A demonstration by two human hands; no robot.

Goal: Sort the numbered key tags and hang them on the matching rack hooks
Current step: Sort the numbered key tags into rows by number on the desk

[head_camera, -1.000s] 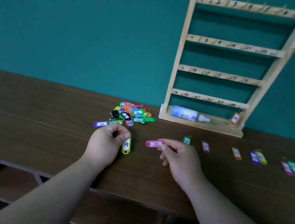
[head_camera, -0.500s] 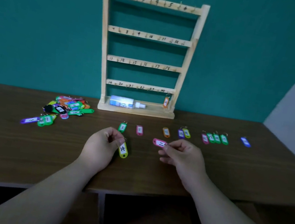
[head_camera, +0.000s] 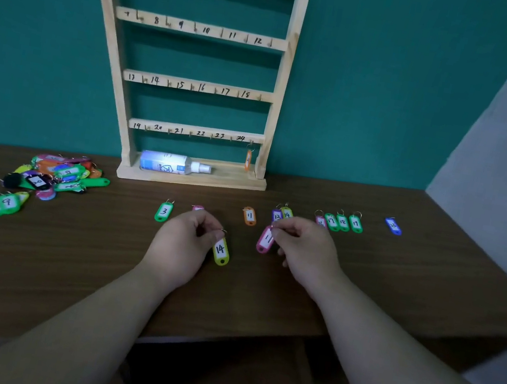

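Head view: the yellow tag marked 14 (head_camera: 221, 251) is pinched by its ring end in the left hand (head_camera: 184, 240), in front of the rack (head_camera: 276, 94) and below the middle of its base. The pink tag marked 11 (head_camera: 265, 239) is pinched at its top in the right hand (head_camera: 306, 252), in front of the rack's right post. Whether either tag touches the bench (head_camera: 64, 260) cannot be told.

A sorted row is laid along the bench just in front of the rack's base. In it an orange tag marked 11 (head_camera: 249, 216) and a second yellow 14 (head_camera: 287, 213) can be read. Numbers are thus doubled, and a held tag could be set at the wrong place in the row if a twin is overlooked.

The right hand is held close over the row's tags below the rack's right post, so these could be brushed out of order as the pink tag is lowered. A grip on little more than a ring is judged light, and either tag could be dropped.

An unsorted heap (head_camera: 55, 174) lies left of the rack's base. A 9 drawn from it could be misread as a 6 if turned round.

One orange tag (head_camera: 248, 159) is hung at the right end of the rack's lowest rail. The hooks look small and close-set, so a neighbouring hook could be taken by mistake.
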